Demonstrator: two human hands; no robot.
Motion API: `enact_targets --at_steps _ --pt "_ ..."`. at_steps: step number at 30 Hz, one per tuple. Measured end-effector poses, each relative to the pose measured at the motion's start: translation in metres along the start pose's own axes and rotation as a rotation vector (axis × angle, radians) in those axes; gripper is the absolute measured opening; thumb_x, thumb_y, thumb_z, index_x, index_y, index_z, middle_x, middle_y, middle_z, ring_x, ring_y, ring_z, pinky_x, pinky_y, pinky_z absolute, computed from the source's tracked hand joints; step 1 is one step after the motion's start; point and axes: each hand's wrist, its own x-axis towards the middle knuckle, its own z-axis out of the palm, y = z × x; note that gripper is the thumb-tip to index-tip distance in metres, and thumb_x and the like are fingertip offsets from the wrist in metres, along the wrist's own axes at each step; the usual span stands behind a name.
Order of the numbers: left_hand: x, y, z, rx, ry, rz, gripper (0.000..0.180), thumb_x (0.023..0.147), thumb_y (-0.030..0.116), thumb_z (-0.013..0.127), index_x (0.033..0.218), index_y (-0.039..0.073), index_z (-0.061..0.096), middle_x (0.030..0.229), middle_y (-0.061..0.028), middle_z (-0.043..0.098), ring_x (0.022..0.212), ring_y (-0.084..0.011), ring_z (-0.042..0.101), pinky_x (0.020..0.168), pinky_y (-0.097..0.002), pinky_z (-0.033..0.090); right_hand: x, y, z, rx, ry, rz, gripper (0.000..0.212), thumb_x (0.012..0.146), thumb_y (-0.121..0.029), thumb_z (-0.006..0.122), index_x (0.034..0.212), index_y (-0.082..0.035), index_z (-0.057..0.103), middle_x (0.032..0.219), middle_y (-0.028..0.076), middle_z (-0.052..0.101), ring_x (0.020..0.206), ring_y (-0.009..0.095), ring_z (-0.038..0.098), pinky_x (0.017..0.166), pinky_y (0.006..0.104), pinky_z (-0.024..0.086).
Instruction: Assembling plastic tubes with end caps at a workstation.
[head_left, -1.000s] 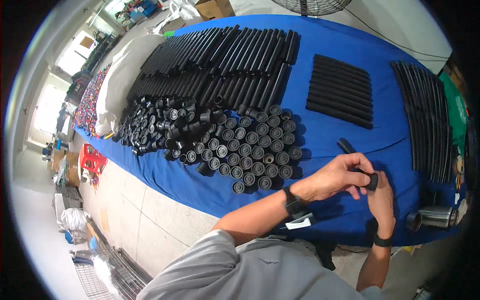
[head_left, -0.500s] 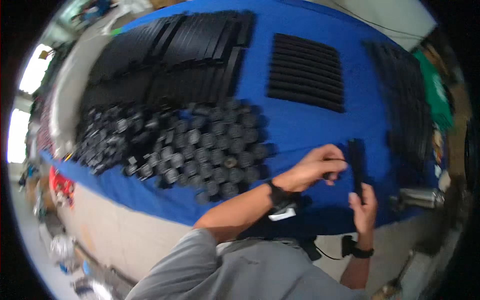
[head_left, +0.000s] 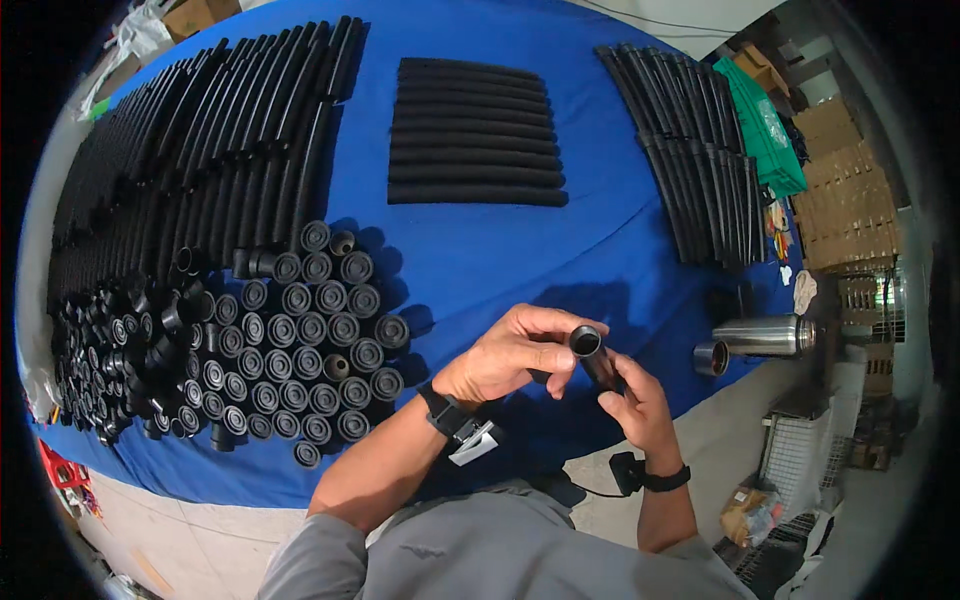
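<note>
A black tube is tilted in front of me, its round open mouth facing up toward me. My right hand is closed around its lower part, thumb along the side. My left hand is closed at the tube's mouth, index finger and thumb against the rim. Something dark shows beneath the left thumb; I cannot make out whether it is a separate piece. To the left stand many round black caps with ringed tops, and a heap of smaller black fittings lies beyond them.
Long black tubes lie in rows at the far left. One row of black tubes lies at the back middle, others at the right by a green bin. A steel flask and its cup sit at the right edge.
The view has swung right and sharpened. Both hands have come together at the tube; its mouth has tipped toward me, and the left fingers now meet its rim.
</note>
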Motion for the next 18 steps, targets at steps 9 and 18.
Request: enact_targets --at_steps 9,18 --pt "0.0 0.0 -0.002 -0.054 -0.013 0.018 0.043 0.085 0.013 0.075 0.125 -0.001 0.064 0.099 -0.0112 0.07 0.064 -0.0153 0.059 0.06 -0.0288 0.051 0.003 -0.007 0.006 -0.231 0.103 -0.056 0.04 0.081 -0.01 0.075 0.116 0.001 0.06 0.109 0.017 0.065 0.099 0.027 0.064 0.088 0.0363 0.049" --pt "0.001 -0.001 -0.002 -0.039 -0.02 0.056 0.039 0.089 0.014 0.071 0.125 0.0 0.065 0.079 -0.0079 0.066 0.063 -0.0163 0.059 0.06 -0.0294 0.049 0.006 -0.011 -0.001 -0.328 0.036 -0.1 0.038 0.074 -0.011 0.081 0.104 -0.001 0.06 0.096 0.014 0.063 0.09 0.027 0.062 0.08 0.0365 0.049"
